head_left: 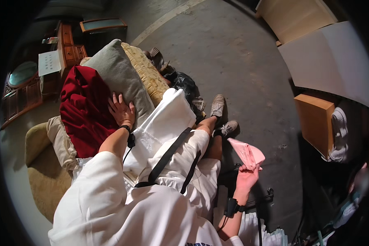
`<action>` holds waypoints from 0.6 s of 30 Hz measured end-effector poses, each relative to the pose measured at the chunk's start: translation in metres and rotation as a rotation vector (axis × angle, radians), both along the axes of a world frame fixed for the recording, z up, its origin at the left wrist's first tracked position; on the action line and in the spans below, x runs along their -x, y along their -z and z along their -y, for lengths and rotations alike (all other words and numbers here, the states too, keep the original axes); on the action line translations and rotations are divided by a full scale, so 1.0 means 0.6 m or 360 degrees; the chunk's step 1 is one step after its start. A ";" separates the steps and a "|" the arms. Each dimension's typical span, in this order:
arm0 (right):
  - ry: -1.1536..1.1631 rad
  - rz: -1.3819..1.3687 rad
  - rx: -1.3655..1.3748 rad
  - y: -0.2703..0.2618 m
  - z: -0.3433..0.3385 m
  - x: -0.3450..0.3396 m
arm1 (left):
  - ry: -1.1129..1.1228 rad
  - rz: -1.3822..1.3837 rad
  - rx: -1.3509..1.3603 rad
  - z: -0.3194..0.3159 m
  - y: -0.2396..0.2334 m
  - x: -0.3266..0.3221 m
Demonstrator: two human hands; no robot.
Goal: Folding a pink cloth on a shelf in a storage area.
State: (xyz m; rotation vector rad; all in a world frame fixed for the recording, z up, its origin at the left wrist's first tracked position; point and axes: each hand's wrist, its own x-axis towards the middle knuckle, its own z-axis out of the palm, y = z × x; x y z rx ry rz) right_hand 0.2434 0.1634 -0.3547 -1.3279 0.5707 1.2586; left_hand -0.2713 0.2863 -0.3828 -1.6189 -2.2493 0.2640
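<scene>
My left hand (122,112) rests with its fingers spread where a dark red cloth (85,113) meets a grey cushion (118,73); nothing is gripped in it. A folded pink cloth (249,152) is pinched in my right hand (247,177), held out to the right above the floor. Folded white fabric (169,115) lies across the front of my lap, partly against the cushions. Behind the grey cushion leans a yellow patterned cushion (144,69). A beige cloth (61,143) shows under the red one.
A tan upholstered seat (47,181) stands at my left. Beyond the cushions lies a black plastic bag (183,84). Carved wooden furniture (69,43) is at the far left. On the right are a brown box (314,121), white coiled rope-like material (339,132) and large pale panels (329,58).
</scene>
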 end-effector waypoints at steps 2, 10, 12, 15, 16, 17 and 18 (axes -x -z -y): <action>0.0026 0.0043 -0.0015 -0.010 0.013 0.037 | -0.0045 -0.0120 -0.0002 0.003 0.018 0.009; 0.0088 0.0013 -0.0024 -0.042 0.141 0.136 | 0.0095 0.0031 -0.0205 0.009 0.061 0.032; 0.0116 -0.0020 -0.0033 -0.054 0.153 0.156 | 0.0060 0.0101 -0.0184 0.009 0.063 0.038; 0.0137 0.0123 0.0026 -0.094 0.136 0.178 | 0.0056 0.0191 -0.0166 0.009 0.065 0.034; 0.0148 0.0144 0.0022 -0.102 0.132 0.180 | 0.0085 0.0218 -0.0182 0.008 0.065 0.030; 0.0145 0.0178 -0.0074 -0.110 0.127 0.177 | 0.0102 0.0242 -0.0188 0.009 0.071 0.029; 0.0151 0.0213 -0.0178 -0.123 0.124 0.180 | 0.0037 0.0269 -0.0154 0.010 0.074 0.032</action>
